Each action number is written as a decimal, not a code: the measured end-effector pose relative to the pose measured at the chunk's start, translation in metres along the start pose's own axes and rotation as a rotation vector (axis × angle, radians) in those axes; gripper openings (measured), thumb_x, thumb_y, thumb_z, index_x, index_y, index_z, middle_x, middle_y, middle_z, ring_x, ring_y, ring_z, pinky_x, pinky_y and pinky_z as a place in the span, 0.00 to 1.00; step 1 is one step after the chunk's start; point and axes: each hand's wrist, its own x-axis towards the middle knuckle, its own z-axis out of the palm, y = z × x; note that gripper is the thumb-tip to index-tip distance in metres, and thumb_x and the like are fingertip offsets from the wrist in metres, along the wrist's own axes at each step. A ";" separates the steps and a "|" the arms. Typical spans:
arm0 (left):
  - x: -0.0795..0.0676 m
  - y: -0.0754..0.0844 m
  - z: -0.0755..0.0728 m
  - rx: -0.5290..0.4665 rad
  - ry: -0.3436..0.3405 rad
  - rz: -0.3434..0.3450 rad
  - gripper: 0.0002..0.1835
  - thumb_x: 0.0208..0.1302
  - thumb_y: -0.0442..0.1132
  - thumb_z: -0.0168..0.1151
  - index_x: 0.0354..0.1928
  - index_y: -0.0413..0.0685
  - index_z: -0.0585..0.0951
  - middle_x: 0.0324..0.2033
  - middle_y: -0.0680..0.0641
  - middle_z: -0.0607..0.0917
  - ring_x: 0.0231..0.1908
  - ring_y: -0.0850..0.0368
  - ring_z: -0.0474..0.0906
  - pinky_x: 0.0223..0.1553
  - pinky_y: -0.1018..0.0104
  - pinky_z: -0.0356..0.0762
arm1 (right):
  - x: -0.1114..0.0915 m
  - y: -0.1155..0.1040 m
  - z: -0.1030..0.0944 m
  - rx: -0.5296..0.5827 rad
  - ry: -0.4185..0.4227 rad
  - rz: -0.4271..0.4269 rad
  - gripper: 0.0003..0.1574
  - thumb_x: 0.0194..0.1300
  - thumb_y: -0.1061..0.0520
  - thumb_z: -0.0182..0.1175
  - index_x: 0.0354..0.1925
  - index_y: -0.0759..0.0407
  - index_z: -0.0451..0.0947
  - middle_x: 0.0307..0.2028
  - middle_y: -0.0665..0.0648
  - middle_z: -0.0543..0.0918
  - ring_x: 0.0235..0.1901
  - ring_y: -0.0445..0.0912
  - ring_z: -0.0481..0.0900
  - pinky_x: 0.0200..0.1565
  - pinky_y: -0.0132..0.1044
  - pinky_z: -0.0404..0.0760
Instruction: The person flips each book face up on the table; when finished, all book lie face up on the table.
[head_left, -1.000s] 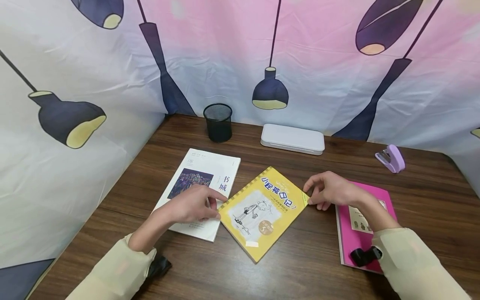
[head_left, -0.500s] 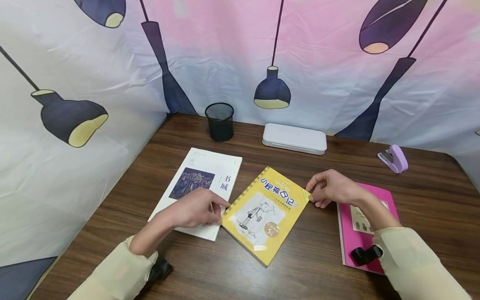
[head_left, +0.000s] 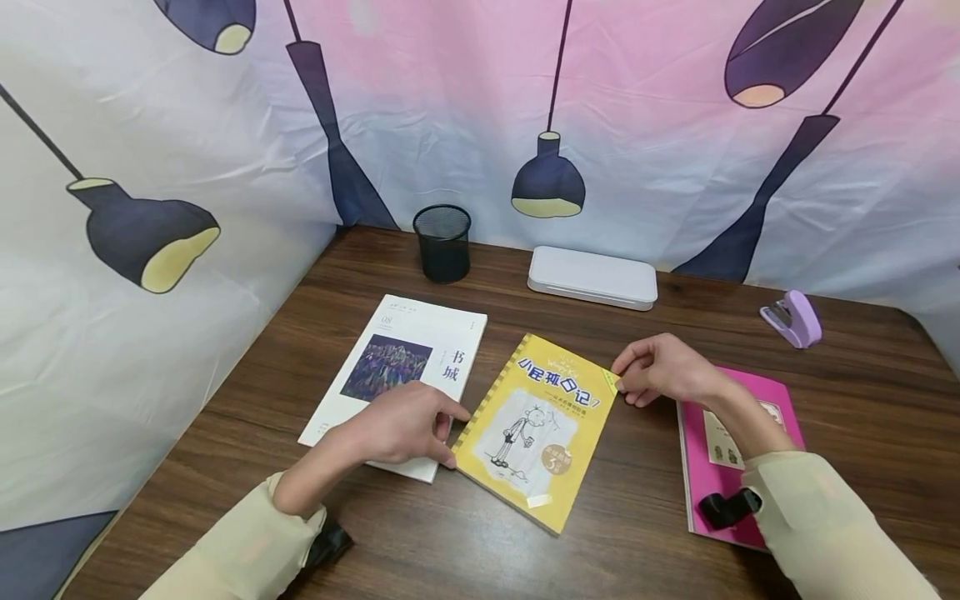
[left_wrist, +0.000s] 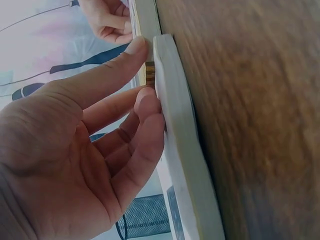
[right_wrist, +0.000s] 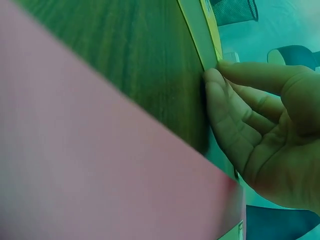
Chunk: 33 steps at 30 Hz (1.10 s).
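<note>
A yellow comic book point(head_left: 536, 433) lies in the middle of the head view. My left hand point(head_left: 408, 422) holds its striped spine edge near the lower left corner, thumb and index finger at the edge. In the left wrist view the left hand point(left_wrist: 100, 135) has its other fingers curled beside the white book point(left_wrist: 185, 135). My right hand point(head_left: 663, 368) pinches the yellow book's upper right corner. Seen from the right wrist, the right hand point(right_wrist: 270, 120) has thumb and index finger meeting at the yellow book's edge point(right_wrist: 200, 32).
A white book point(head_left: 442, 333) lies left, partly under the left hand. The pink book point(head_left: 757, 387) lies below the right forearm. Along the back stand a black mesh pen holder point(head_left: 444, 246), a white case point(head_left: 592, 277) and a purple stapler point(head_left: 798, 321). A patterned curtain point(head_left: 450, 108) hangs behind.
The yellow book has turned clockwise, standing straighter, its lower end swinging right. My left hand has moved slightly right and down with the spine; my right hand keeps its corner and shifts slightly up.
</note>
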 end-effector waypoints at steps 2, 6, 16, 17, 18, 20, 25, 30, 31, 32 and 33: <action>0.000 0.002 0.000 0.008 0.000 -0.005 0.32 0.50 0.39 0.85 0.59 0.43 0.88 0.20 0.60 0.79 0.23 0.67 0.73 0.32 0.70 0.73 | 0.001 0.000 0.000 0.011 0.020 -0.003 0.14 0.68 0.66 0.65 0.50 0.74 0.82 0.35 0.58 0.88 0.30 0.46 0.86 0.37 0.41 0.90; -0.001 0.005 0.001 0.001 -0.007 -0.006 0.33 0.50 0.39 0.86 0.61 0.42 0.87 0.19 0.59 0.79 0.22 0.66 0.73 0.31 0.70 0.72 | 0.002 -0.002 0.001 0.027 0.063 -0.005 0.15 0.68 0.65 0.66 0.49 0.74 0.82 0.35 0.58 0.89 0.31 0.45 0.87 0.38 0.40 0.90; -0.002 0.007 0.002 0.006 -0.016 0.025 0.36 0.52 0.39 0.84 0.65 0.41 0.84 0.20 0.61 0.79 0.23 0.68 0.73 0.32 0.70 0.73 | 0.008 -0.006 0.006 0.049 0.166 0.031 0.18 0.68 0.63 0.69 0.51 0.75 0.82 0.34 0.59 0.91 0.31 0.44 0.88 0.38 0.40 0.91; -0.001 0.007 0.003 0.010 -0.015 0.021 0.37 0.52 0.39 0.84 0.65 0.42 0.83 0.20 0.61 0.79 0.23 0.68 0.73 0.32 0.70 0.73 | 0.008 -0.006 0.007 0.053 0.174 0.033 0.18 0.68 0.63 0.69 0.51 0.75 0.82 0.34 0.59 0.91 0.31 0.43 0.88 0.38 0.40 0.91; 0.000 0.008 0.003 0.014 -0.015 0.021 0.38 0.52 0.40 0.85 0.66 0.42 0.83 0.20 0.61 0.79 0.23 0.68 0.73 0.33 0.70 0.73 | 0.009 -0.006 0.007 0.054 0.180 0.033 0.17 0.68 0.63 0.69 0.50 0.75 0.82 0.34 0.59 0.91 0.31 0.43 0.88 0.38 0.39 0.91; 0.001 0.008 0.003 0.022 -0.012 0.017 0.39 0.51 0.40 0.85 0.68 0.42 0.81 0.21 0.61 0.79 0.24 0.67 0.73 0.32 0.69 0.73 | 0.010 -0.006 0.008 0.053 0.194 0.031 0.16 0.68 0.63 0.69 0.49 0.75 0.82 0.35 0.59 0.91 0.31 0.43 0.88 0.38 0.39 0.90; 0.003 0.009 0.005 0.023 -0.006 0.008 0.44 0.51 0.41 0.85 0.72 0.44 0.78 0.21 0.59 0.79 0.24 0.66 0.73 0.31 0.69 0.72 | 0.012 -0.006 0.008 0.038 0.221 0.014 0.14 0.69 0.64 0.68 0.47 0.75 0.83 0.35 0.61 0.91 0.31 0.43 0.88 0.38 0.38 0.90; 0.005 0.011 0.006 0.013 -0.004 -0.007 0.49 0.50 0.42 0.86 0.76 0.48 0.74 0.20 0.59 0.79 0.22 0.65 0.74 0.28 0.68 0.71 | 0.014 -0.004 0.008 0.027 0.239 -0.004 0.13 0.69 0.65 0.68 0.47 0.76 0.84 0.36 0.62 0.91 0.30 0.42 0.88 0.37 0.38 0.90; 0.005 0.011 0.006 0.011 -0.004 -0.011 0.50 0.50 0.42 0.86 0.76 0.49 0.73 0.19 0.59 0.79 0.22 0.65 0.74 0.28 0.68 0.71 | 0.014 -0.004 0.008 0.026 0.242 -0.008 0.13 0.69 0.65 0.68 0.47 0.76 0.84 0.36 0.63 0.91 0.30 0.42 0.88 0.37 0.38 0.90; 0.006 0.012 0.006 0.007 -0.004 -0.017 0.50 0.50 0.42 0.86 0.77 0.49 0.73 0.19 0.58 0.79 0.22 0.64 0.74 0.27 0.68 0.71 | 0.014 -0.004 0.008 0.026 0.245 -0.012 0.13 0.69 0.65 0.68 0.47 0.76 0.84 0.36 0.63 0.91 0.30 0.42 0.88 0.37 0.38 0.90; 0.006 0.012 0.007 0.002 -0.004 -0.020 0.50 0.50 0.42 0.86 0.77 0.49 0.73 0.19 0.58 0.79 0.22 0.64 0.74 0.27 0.68 0.71 | 0.015 -0.003 0.008 0.028 0.248 -0.016 0.13 0.69 0.66 0.67 0.47 0.76 0.84 0.36 0.63 0.91 0.30 0.42 0.88 0.37 0.38 0.90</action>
